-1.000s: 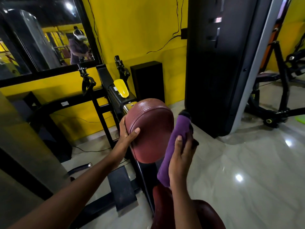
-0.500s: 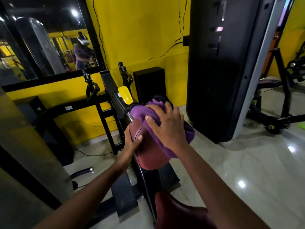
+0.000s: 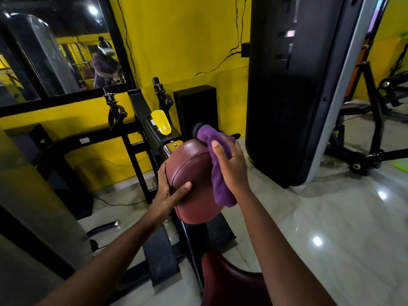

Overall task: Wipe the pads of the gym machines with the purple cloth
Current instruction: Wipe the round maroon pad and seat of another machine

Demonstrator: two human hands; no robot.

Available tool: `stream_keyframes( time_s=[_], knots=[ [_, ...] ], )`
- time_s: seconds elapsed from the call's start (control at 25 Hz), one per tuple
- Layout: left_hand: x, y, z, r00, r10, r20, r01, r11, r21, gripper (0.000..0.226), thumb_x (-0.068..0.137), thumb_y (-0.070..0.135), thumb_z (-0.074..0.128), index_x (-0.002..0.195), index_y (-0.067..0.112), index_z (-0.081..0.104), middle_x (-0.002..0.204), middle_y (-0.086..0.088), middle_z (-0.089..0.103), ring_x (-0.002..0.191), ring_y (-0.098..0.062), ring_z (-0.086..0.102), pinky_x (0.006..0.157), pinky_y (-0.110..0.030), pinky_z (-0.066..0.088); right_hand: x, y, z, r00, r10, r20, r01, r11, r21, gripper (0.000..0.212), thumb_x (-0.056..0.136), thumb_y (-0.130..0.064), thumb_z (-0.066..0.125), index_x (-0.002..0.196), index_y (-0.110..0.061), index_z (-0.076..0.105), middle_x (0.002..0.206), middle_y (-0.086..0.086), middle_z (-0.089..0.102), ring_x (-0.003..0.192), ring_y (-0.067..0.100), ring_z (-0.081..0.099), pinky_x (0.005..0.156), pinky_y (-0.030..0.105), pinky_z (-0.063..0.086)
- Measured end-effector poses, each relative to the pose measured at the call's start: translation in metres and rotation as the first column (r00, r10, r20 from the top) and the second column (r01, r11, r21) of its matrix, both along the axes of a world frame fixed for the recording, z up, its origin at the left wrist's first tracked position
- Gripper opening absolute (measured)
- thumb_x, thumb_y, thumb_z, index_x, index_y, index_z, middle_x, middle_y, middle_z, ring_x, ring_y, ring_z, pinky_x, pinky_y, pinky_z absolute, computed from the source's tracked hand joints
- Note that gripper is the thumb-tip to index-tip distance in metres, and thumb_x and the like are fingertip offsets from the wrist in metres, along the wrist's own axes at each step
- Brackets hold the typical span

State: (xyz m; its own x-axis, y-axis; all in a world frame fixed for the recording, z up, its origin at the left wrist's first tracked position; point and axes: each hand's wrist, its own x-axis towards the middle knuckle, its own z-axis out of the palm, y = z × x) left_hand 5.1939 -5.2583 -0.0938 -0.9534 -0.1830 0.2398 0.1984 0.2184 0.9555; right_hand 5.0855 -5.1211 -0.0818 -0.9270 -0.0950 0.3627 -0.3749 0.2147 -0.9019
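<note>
Headcam: my only view, looking down both forearms at one machine.
Pad: maroon padded cushion (image 3: 194, 173), rounded, stitched near the rim, tilted on its black post; a second maroon seat (image 3: 229, 281) sits low in the view, not yet touched by either hand.
Left hand (image 3: 170, 193): it grips the cushion's left rim, with the thumb across the front face and the fingers wrapped behind, which braces it.
Right hand (image 3: 229, 166): it clutches the purple cloth (image 3: 217, 180) and pushes it against the cushion's upper right edge.
Cloth: bunched under my palm, with one end poking up past the fingertips and the rest trailing down the right side.
Stroke: I judge this a wipe along the right flank. I want the cloth flatter under the palm, steady pressure and overlapping passes that follow the curve down to the lower edge. The left hand should hold firm so the cushion does not swivel.
Risk: the loose tail may slip off without cleaning anything, and the strip under my left thumb is probably unwiped.
Change: half a second ago the cloth lay over the cushion's top with my right hand spread on it. Now both are off the crown and on the right side, and the top face is bare. The left grip is unchanged.
Surroundings: yellow adjuster knob (image 3: 161, 122) behind the cushion, black weight tower (image 3: 298, 85) to the right.
</note>
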Motion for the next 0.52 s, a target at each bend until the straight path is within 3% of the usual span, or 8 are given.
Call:
stream_keyframes(
  time_s=[0.12,0.24,0.36,0.52],
  knots=[
    [-0.001,-0.002,-0.005,1.000,0.006,-0.020,-0.007,0.999,-0.043,0.084,0.060,0.047,0.067,0.127,0.052,0.015,0.127,0.022,0.037,0.102,0.022,0.050,0.075,-0.008,0.050,-0.010,0.008,-0.038,0.949,0.127,0.288,-0.035,0.952,-0.303,0.068,0.083,-0.066,0.044,0.131,-0.018,0.049,0.130,0.009,0.056,0.122,0.023,0.050,0.105,0.036,0.039],
    [-0.005,-0.003,-0.011,1.000,0.014,-0.027,-0.016,0.998,-0.063,0.085,0.063,0.040,0.071,0.124,0.056,0.014,0.127,0.022,0.037,0.103,0.021,0.050,0.077,-0.010,0.051,0.004,0.005,-0.086,0.897,0.165,0.410,0.005,0.925,-0.381,0.067,0.085,-0.061,0.037,0.135,-0.017,0.045,0.135,0.007,0.052,0.127,0.022,0.047,0.104,0.030,0.037],
    [-0.007,-0.006,-0.024,1.000,0.021,-0.008,-0.022,0.999,-0.035,0.090,0.069,0.024,0.071,0.131,0.046,0.010,0.127,0.018,0.040,0.102,0.020,0.053,0.075,-0.011,0.051,0.009,0.005,-0.092,0.908,0.128,0.399,0.052,0.911,-0.410,0.051,0.095,-0.046,0.038,0.135,-0.015,0.044,0.133,0.005,0.052,0.125,0.019,0.047,0.097,0.025,0.037],
    [-0.012,-0.012,-0.041,0.997,0.052,0.055,-0.052,0.999,0.008,0.110,0.058,0.041,0.074,0.146,0.030,0.009,0.134,0.006,0.047,0.106,0.009,0.058,0.072,-0.015,0.053,0.000,0.008,-0.063,0.965,0.113,0.237,-0.004,0.908,-0.418,0.049,0.093,-0.044,0.044,0.134,-0.019,0.045,0.128,0.001,0.054,0.117,0.013,0.050,0.098,0.025,0.041]
  ],
)
